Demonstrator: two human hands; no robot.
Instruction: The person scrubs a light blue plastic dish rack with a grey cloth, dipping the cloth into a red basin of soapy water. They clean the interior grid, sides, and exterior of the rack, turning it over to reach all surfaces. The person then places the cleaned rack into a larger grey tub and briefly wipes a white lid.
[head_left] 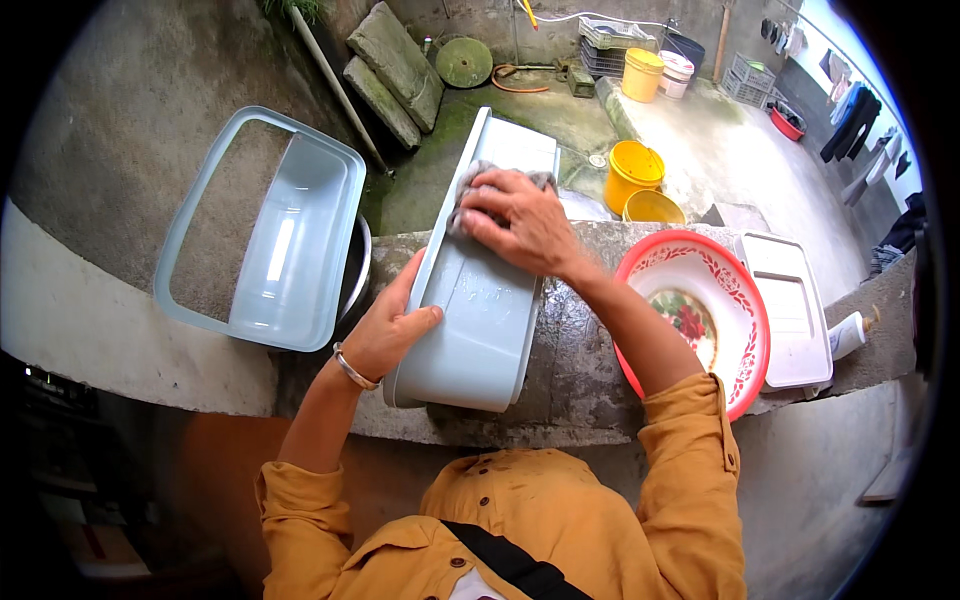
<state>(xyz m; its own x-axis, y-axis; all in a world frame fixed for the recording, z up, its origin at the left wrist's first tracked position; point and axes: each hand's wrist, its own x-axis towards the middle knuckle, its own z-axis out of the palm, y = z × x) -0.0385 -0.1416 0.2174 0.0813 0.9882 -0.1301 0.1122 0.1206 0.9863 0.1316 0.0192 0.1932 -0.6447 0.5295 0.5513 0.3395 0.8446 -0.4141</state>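
Note:
A light blue-grey plastic bin (480, 335) lies tipped on its side on the wet stone ledge, one long wall facing up with water drops on it. My left hand (390, 325) holds it by the rim on its left side, thumb lying over the wall. Pressed flat against that wall, my right hand (520, 220) has its fingers closed over a crumpled grey cloth (462, 190). To the left, a matching plastic piece (290, 250) with a large opening and a shallow tray rests over a container that is mostly hidden.
On the right stand a white basin (743, 300) with red rim and floral print, a pale rectangular lid (790, 310) and a white pump bottle (846, 336). Beyond the ledge are yellow buckets (633, 172), stone slabs (400, 70), stacked crates (610, 40) and hanging clothes (850, 120).

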